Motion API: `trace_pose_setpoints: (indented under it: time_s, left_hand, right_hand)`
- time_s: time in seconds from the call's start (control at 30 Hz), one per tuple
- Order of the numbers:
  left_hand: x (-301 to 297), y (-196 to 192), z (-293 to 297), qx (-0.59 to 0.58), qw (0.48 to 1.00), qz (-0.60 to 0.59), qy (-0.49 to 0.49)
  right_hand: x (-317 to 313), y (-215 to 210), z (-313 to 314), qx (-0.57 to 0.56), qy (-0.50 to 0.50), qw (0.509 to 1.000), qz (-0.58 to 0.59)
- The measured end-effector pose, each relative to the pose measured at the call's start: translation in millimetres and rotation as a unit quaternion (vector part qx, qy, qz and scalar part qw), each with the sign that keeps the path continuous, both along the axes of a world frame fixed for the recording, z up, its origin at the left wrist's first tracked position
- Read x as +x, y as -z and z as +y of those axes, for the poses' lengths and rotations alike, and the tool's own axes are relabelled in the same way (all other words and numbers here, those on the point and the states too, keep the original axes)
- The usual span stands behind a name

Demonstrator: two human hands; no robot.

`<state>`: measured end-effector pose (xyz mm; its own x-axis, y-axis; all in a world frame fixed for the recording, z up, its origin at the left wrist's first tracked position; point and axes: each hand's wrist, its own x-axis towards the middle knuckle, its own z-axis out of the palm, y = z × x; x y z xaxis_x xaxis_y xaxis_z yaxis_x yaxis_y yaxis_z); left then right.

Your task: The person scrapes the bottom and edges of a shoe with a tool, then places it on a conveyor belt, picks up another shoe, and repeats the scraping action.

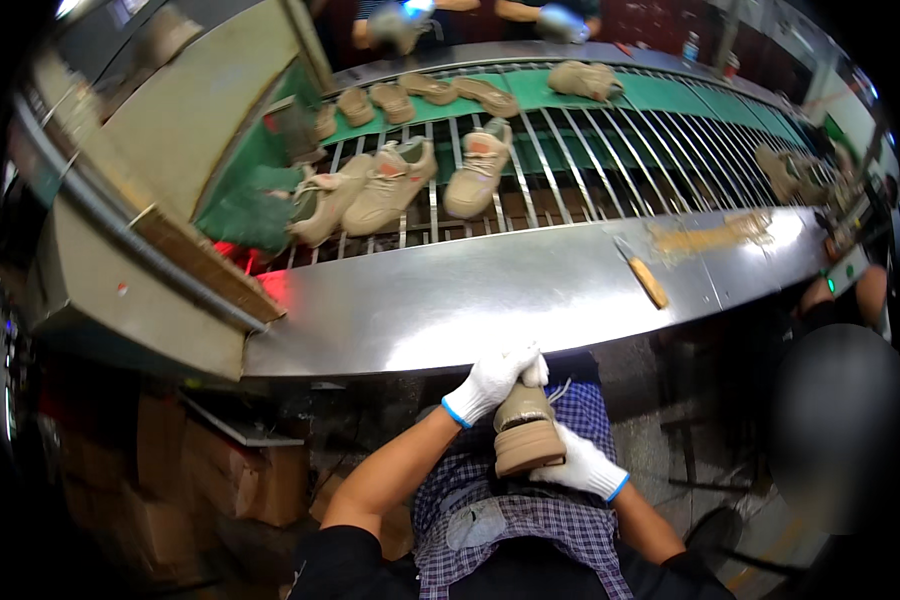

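I hold a beige sneaker [525,446] over my lap, its heel and thick tan sole facing me. At the shoe's far end is my left hand [495,380], in a white knit glove, with its fingers closed on it. From the right, my right hand [580,466], gloved alike, grips the shoe near the sole; some of its fingers are hidden. A loose pale lace [561,388] sticks out beside the shoe. My checked apron [540,520] lies beneath.
A steel ledge [450,315] ahead bears a wooden-handled knife [647,280] and a brownish stain. Beyond it, a rod conveyor [570,170] carries several sneakers [395,185] and, on green sheeting, loose soles [430,88]. A beige machine housing [135,290] stands left. Co-workers are opposite and right.
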<state>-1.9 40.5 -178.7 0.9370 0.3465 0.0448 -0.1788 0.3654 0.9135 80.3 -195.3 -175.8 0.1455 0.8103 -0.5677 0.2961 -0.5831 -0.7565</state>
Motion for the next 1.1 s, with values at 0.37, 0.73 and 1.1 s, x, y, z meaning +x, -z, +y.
trace_pose_setpoints:
  time_s: [0.37, 0.73, 1.1]
  left_hand:
    - [-101, -66, -86, 0.497, 0.865, -0.03, -0.058]
    - [-73, -28, -78, 0.467, 0.864, -0.006, -0.189]
    - [-59, -20, -45, 0.268, 0.958, 0.032, -0.092]
  right_hand:
    - [2, -62, -28, 0.447, 0.015, 0.878, -0.169]
    - [43, -35, 16, 0.469, 0.021, 0.876, -0.113]
    - [51, -25, 37, 0.428, 0.042, 0.903, -0.023]
